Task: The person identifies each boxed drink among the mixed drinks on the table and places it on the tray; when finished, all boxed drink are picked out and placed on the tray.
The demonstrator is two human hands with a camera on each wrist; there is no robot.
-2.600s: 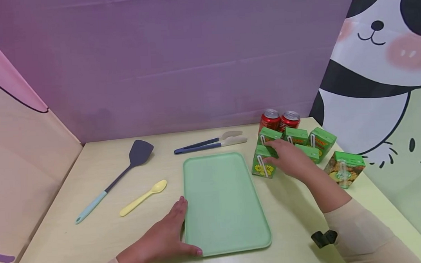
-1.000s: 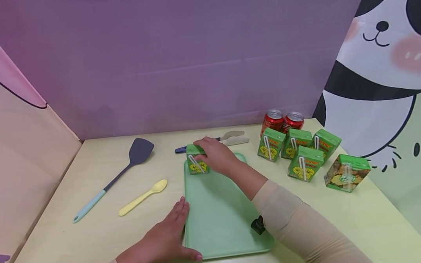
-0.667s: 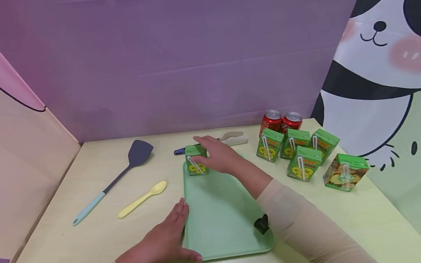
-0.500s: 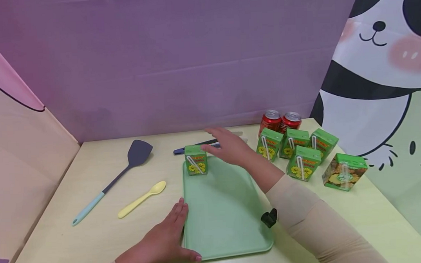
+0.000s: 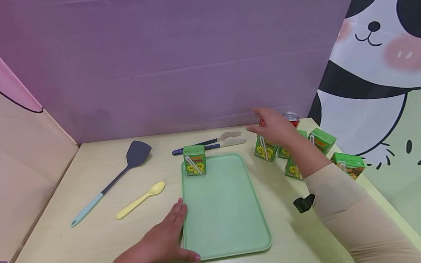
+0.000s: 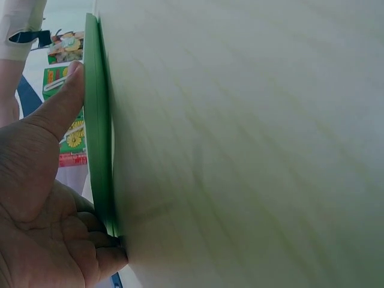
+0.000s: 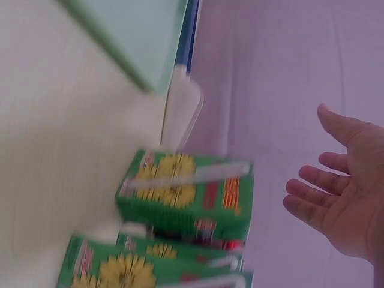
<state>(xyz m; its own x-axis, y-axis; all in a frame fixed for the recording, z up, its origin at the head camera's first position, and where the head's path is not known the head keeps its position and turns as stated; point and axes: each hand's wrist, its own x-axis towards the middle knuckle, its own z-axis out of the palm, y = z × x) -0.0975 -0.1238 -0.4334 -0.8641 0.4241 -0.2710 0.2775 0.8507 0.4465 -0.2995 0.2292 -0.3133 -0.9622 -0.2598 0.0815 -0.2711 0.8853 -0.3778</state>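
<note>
My left hand (image 5: 162, 239) rests at the near left corner of a light green tray (image 5: 224, 213), its fingers along the left side and its thumb at the near edge. A green juice box (image 5: 195, 160) with a straw stands upright in the tray's far left corner. Over the group at the right hovers my right hand (image 5: 275, 126), fingers apart, holding nothing. Nearest below it is a juice box (image 5: 265, 148); the right wrist view shows a gap between this hand and the carton (image 7: 186, 186). My right hand and forearm partly hide other juice boxes and a red can.
Behind the cartons stands a red can (image 5: 292, 118). More juice boxes (image 5: 322, 140) and a brown-sided carton (image 5: 349, 164) are at the right. Blue-handled tongs (image 5: 211, 144) lie behind the tray. A yellow spoon (image 5: 141, 200) and a dark spatula (image 5: 139, 153) lie left.
My right hand carried one juice box from the right group to the tray's far left corner, let go, and moved back right above the other boxes. The left hand stayed at the tray.
</note>
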